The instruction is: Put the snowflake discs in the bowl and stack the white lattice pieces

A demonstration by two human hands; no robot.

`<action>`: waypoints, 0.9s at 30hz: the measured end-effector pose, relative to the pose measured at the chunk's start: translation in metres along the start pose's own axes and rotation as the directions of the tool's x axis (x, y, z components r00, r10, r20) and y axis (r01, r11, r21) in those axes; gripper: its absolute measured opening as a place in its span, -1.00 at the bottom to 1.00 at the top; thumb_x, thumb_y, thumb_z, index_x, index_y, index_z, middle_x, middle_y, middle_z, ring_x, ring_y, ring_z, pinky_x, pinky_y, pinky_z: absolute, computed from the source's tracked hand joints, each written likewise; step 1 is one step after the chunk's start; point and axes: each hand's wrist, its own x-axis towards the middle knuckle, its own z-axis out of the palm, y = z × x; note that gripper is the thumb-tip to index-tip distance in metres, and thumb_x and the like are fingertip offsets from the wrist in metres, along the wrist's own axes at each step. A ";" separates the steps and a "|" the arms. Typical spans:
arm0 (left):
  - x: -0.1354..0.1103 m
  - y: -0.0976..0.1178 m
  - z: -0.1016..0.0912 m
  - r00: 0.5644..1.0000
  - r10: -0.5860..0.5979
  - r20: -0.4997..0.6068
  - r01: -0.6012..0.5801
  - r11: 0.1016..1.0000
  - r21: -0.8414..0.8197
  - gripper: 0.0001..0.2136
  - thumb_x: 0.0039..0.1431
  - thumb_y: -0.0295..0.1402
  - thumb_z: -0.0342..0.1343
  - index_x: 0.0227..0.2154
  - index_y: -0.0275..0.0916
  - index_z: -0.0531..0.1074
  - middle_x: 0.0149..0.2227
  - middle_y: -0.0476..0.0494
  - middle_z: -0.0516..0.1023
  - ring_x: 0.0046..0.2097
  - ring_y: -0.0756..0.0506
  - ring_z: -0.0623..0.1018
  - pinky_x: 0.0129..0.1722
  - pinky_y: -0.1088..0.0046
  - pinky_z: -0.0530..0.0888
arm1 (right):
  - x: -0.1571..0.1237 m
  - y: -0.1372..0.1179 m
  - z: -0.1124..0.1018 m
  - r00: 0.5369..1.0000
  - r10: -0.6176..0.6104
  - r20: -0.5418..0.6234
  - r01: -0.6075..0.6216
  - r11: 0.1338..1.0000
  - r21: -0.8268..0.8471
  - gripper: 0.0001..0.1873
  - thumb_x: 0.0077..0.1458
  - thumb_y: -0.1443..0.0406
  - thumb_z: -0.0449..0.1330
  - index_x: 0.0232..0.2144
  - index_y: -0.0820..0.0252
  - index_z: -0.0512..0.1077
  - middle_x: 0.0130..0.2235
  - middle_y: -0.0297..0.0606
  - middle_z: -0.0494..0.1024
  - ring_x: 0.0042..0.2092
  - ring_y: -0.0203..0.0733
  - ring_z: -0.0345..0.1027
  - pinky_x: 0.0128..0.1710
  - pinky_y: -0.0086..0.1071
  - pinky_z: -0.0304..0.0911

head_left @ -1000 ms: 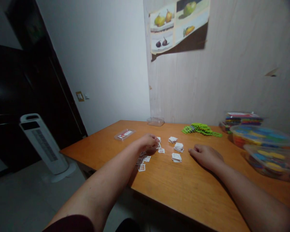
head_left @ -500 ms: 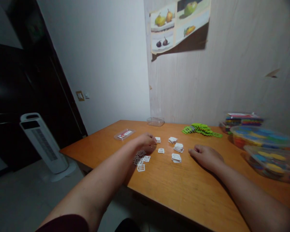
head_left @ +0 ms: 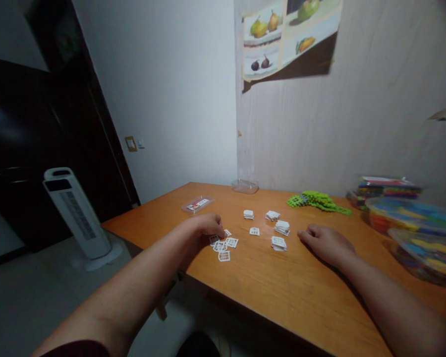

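Note:
My left hand [head_left: 210, 225] reaches down to a loose group of flat white window-shaped pieces [head_left: 224, 256], its fingers pinched at the edge of one white piece [head_left: 227, 233]. Just right of that group, a single white piece [head_left: 254, 231] lies apart. Small stacks of similar pieces stand beyond and to the right: one stack [head_left: 249, 214] at the back, another [head_left: 272, 215] beside it, and others nearer my right hand. That right hand [head_left: 329, 244] rests on the table with its fingers curled in and nothing visible in them.
A clear lid with a label [head_left: 196, 204] and a clear container [head_left: 245, 186] lie toward the back. Green linked pieces [head_left: 315, 200] are near the wall. Tubs of colourful parts [head_left: 427, 253] crowd the right side. A tower fan [head_left: 76, 218] stands left of the table [head_left: 252, 287].
My left hand has drawn back from the rear stack to the loose white pieces. My right hand stays in place on the table. The view has shifted slightly left.

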 end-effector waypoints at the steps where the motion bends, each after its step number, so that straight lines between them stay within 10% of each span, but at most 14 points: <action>1: 0.000 0.000 0.001 1.000 -0.001 -0.010 0.001 0.999 -0.033 -0.83 -0.16 -0.38 0.33 -0.56 -0.28 0.43 -0.61 0.00 0.45 -0.54 0.01 0.39 -0.55 0.54 0.26 | 0.000 0.000 0.000 1.000 -0.004 -0.002 0.004 1.000 0.000 -0.52 0.17 -0.08 -0.03 -0.51 0.10 0.41 -0.43 -0.22 0.55 -0.39 -0.12 0.39 -0.49 -0.38 -0.03; 10: 0.010 0.016 -0.005 0.998 0.044 -0.048 -0.051 0.987 -0.153 -0.91 -0.14 -0.47 0.23 -0.56 -0.29 0.41 -0.65 0.05 0.38 -0.59 0.06 0.32 -0.60 0.58 0.20 | 0.002 0.001 0.000 1.000 0.024 0.020 -0.024 0.999 -0.023 -0.49 0.16 -0.12 -0.05 -0.49 0.09 0.42 -0.39 -0.20 0.55 -0.35 -0.09 0.40 -0.48 -0.36 -0.01; 27: 0.045 0.078 0.042 0.993 0.110 -0.040 -0.117 0.945 -0.306 -0.93 -0.12 -0.47 0.21 -0.54 -0.31 0.42 -0.68 0.07 0.31 -0.62 0.08 0.27 -0.60 0.57 0.17 | 0.000 0.001 0.001 1.000 0.002 -0.014 -0.003 0.999 -0.032 -0.51 0.18 -0.07 -0.07 -0.52 0.10 0.37 -0.42 -0.23 0.51 -0.38 -0.15 0.35 -0.50 -0.37 -0.03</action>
